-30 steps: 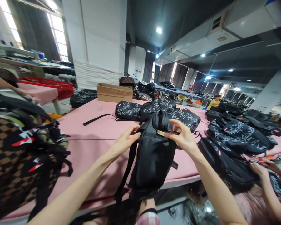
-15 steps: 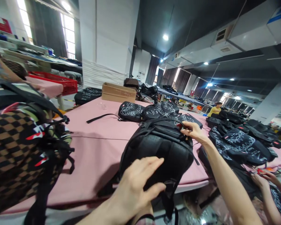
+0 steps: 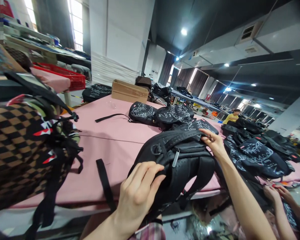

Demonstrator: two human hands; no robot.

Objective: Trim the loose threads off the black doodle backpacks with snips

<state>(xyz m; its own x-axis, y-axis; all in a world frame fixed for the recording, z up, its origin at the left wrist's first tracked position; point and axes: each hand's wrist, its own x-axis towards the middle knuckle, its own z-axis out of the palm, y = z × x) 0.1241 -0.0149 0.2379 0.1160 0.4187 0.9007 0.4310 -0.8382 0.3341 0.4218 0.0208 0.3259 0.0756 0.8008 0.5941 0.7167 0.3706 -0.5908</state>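
Backpack lies between hands: left grip closed on its near edge, right grip pinching its top.

Pink-covered table: black backpack at five o'clock, printed black bags and cardboard box at twelve.

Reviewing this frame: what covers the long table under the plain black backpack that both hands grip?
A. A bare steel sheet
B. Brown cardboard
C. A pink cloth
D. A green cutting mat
C: the long table shows a pink cloth surface all around the plain black backpack, which the left hand grips at its near end and the right hand at its far end.
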